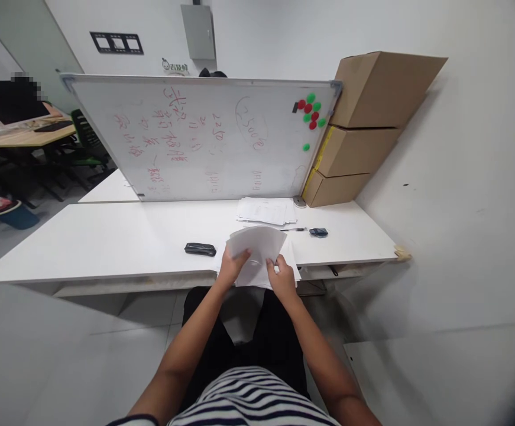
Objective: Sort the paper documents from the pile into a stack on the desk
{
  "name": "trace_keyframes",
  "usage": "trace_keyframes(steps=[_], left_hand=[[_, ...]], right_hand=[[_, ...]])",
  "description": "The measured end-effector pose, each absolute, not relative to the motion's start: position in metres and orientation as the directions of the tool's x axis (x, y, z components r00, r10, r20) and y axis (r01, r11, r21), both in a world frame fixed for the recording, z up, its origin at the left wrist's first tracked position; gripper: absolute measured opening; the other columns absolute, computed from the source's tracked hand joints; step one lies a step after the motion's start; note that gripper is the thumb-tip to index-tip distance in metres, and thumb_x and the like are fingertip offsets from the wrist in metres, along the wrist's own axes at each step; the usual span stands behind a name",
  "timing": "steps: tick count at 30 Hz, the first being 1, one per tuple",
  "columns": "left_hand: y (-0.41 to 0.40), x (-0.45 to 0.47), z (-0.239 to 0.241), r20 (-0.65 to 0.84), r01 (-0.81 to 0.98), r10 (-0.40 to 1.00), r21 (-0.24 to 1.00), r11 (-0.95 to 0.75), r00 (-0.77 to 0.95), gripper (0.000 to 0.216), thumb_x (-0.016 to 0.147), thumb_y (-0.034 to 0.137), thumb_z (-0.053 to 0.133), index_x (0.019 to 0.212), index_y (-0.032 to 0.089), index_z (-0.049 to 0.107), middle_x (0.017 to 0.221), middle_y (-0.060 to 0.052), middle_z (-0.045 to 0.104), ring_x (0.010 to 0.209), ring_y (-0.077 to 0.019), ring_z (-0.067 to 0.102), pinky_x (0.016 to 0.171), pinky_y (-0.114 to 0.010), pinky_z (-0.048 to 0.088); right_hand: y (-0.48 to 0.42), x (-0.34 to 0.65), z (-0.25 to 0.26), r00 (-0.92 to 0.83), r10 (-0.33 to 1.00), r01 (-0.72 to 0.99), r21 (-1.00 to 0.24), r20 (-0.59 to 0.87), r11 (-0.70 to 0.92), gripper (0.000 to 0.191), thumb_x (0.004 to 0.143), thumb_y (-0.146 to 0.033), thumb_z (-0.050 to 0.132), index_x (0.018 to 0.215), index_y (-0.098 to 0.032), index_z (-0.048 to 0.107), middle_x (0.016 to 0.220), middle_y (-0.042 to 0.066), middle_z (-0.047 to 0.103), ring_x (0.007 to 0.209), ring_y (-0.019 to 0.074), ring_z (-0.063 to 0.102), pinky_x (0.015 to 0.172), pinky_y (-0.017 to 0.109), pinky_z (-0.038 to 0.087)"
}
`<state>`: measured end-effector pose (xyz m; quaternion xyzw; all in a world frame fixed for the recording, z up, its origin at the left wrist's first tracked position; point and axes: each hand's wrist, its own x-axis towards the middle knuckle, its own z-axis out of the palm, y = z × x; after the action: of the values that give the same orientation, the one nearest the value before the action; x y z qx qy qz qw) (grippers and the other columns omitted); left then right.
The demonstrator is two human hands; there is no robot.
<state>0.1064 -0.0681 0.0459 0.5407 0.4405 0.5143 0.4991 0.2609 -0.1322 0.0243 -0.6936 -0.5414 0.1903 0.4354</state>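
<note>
A few white paper sheets (257,241) are held up, slightly bent, above the front edge of the desk. My left hand (234,266) grips their left side with the thumb on the near face. At their lower right, my right hand (281,277) pinches the paper between thumb and fingers. More loose paper (290,254) lies beneath, partly covered by the held sheets. To the left of my hands rests a black stapler (200,249). Beyond the held sheets is a stack of printed papers (266,211), its near side partly hidden.
On the white desk (119,242) lie a pen (299,229), a small dark blue object (318,232) and a mouse-like grey object (299,202). A whiteboard (151,136) with red writing stands along the back. Stacked cardboard boxes (359,151) rise at the right, beside the wall.
</note>
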Motion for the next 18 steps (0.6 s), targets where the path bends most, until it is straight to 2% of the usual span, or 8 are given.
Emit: trace_keyframes(steps=[5,8,11,15,18], left_hand=[[-0.079,0.110,0.038,-0.044,-0.012,0.997,0.999,0.045,0.066,0.041,0.072,0.048,0.070,0.098,0.016,0.070,0.100,-0.010,0.072,0.100,-0.0271,0.066,0.091,-0.042,0.050],[-0.085,0.110,0.039,-0.055,-0.043,0.997,0.997,0.058,0.058,0.041,0.071,0.049,0.071,0.096,0.016,0.071,0.098,-0.009,0.073,0.098,-0.0276,0.066,0.090,-0.042,0.051],[-0.090,0.109,0.046,-0.100,-0.173,0.995,0.980,0.097,-0.007,0.046,0.070,0.048,0.073,0.100,0.015,0.069,0.101,-0.010,0.073,0.099,-0.0274,0.067,0.090,-0.043,0.052],[-0.103,0.114,0.054,-0.128,-0.381,0.991,0.919,0.100,-0.047,0.051,0.072,0.045,0.074,0.115,0.020,0.063,0.117,-0.009,0.068,0.112,-0.0257,0.062,0.099,-0.043,0.049],[-0.118,0.126,0.053,-0.109,-0.460,0.993,0.880,0.117,0.044,0.055,0.074,0.044,0.073,0.122,0.023,0.059,0.122,-0.009,0.065,0.116,-0.0248,0.060,0.104,-0.043,0.046]], right_hand=[[-0.134,0.256,0.013,0.297,0.934,0.598,-0.801,0.198,-0.020,0.033,0.090,-0.044,0.040,0.110,-0.027,0.061,0.093,0.007,0.073,0.090,0.0267,0.067,0.077,0.037,0.051],[-0.139,0.255,0.011,0.297,0.938,0.612,-0.790,0.177,-0.045,0.035,0.089,-0.045,0.042,0.107,-0.023,0.064,0.097,0.011,0.072,0.096,0.0302,0.066,0.084,0.041,0.049],[-0.151,0.253,0.015,0.359,0.918,0.435,-0.901,0.166,-0.007,0.039,0.087,-0.047,0.047,0.115,-0.023,0.060,0.102,0.010,0.072,0.096,0.0285,0.067,0.085,0.042,0.050],[-0.173,0.240,0.021,0.382,0.918,0.093,-0.993,0.103,0.073,0.030,0.086,-0.050,0.053,0.096,-0.024,0.064,0.091,0.006,0.073,0.087,0.0241,0.069,0.082,0.039,0.053],[-0.182,0.227,0.019,0.417,0.906,0.043,-0.998,0.065,0.052,0.031,0.082,-0.050,0.059,0.094,-0.023,0.067,0.099,0.008,0.073,0.096,0.0260,0.067,0.089,0.042,0.052]])
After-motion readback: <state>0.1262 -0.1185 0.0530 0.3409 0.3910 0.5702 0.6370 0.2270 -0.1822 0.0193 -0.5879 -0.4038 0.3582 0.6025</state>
